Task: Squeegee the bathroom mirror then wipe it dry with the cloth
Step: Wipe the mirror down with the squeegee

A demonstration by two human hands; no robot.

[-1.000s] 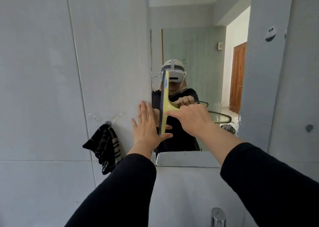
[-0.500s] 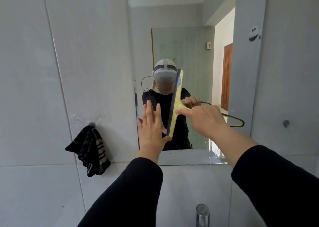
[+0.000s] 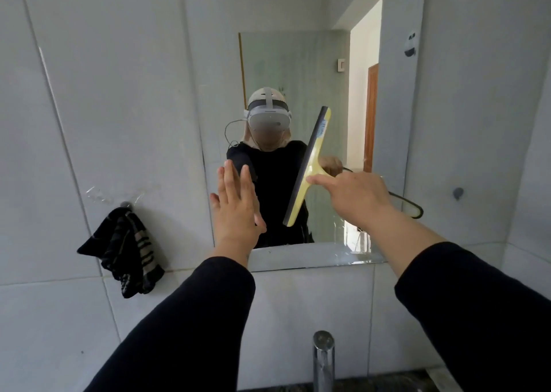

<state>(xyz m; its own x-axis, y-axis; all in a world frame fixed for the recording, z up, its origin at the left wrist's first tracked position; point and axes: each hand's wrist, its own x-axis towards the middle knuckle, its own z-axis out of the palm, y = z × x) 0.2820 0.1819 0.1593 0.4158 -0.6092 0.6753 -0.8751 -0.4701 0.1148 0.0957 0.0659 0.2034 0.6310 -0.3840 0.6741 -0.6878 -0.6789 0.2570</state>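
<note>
The bathroom mirror [image 3: 286, 63] hangs on the tiled wall straight ahead. My right hand [image 3: 354, 197] grips the handle of a yellow squeegee [image 3: 310, 165], whose dark rubber blade stands nearly upright, tilted right at the top, against the glass near the mirror's middle. My left hand [image 3: 235, 212] is flat and open with fingers up, at the mirror's lower left edge. A black striped cloth [image 3: 125, 251] hangs from a wall hook left of the mirror.
A chrome tap [image 3: 323, 359] rises at the bottom centre. The right wall carries a small hook [image 3: 458, 192] and a sticker [image 3: 411, 44]. Grey tiles surround the mirror. The glass reflects a person and a doorway.
The squeegee has travelled rightward across the glass from the mirror's left edge and now leans to the right. My left hand stays near the left edge. The view shifted right.
</note>
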